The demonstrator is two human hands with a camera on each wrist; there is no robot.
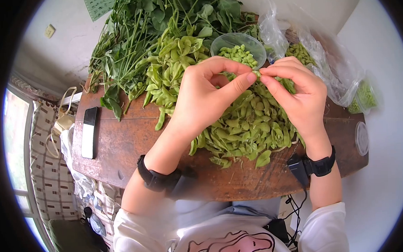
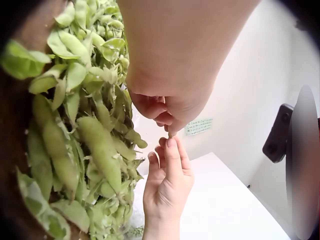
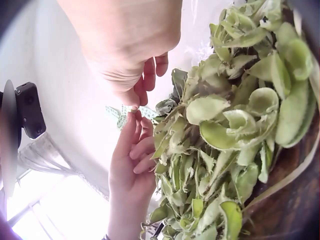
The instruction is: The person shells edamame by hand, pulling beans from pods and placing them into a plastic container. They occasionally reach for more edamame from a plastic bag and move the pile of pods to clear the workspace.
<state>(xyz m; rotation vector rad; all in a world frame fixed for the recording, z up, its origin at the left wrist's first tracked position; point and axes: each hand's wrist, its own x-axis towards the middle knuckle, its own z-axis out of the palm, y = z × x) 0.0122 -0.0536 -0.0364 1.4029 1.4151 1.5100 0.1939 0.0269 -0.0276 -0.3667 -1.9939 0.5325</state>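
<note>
Both hands meet in the air above a heap of green pods (image 1: 250, 124), fingertips nearly touching. Between them is a small green pod (image 1: 257, 74), pinched by the left hand (image 1: 209, 92) from one side and by the right hand (image 1: 300, 89) from the other. Just behind the fingers stands a clear round bowl (image 1: 213, 48) holding shelled green beans (image 1: 241, 55). In the left wrist view the pod piece is mostly hidden by the fingers; in the right wrist view only a small bit shows at the fingertips.
Leafy stalks (image 1: 132, 53) with plump pods (image 1: 175, 60) cover the table's back left. A phone (image 1: 90, 132) lies on the left of the wooden table (image 1: 118, 151). Plastic bags (image 1: 332, 63) and a clear lid (image 1: 362, 138) are on the right.
</note>
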